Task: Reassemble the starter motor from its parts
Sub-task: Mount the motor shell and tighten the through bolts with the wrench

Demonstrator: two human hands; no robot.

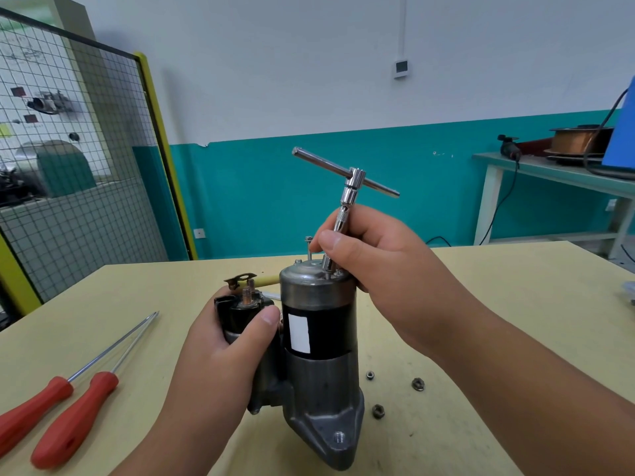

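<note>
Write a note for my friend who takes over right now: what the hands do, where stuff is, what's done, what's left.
Left hand grips the solenoid, steadying the motor, upright on the table.
Right hand pinches the T-wrench, its socket on a bolt in the end cap.
Done: end cap and solenoid are on the motor.
Left: a second bolt stands proud behind; three nuts lie loose right of the motor. Two screwdrivers lie at the left.
</note>
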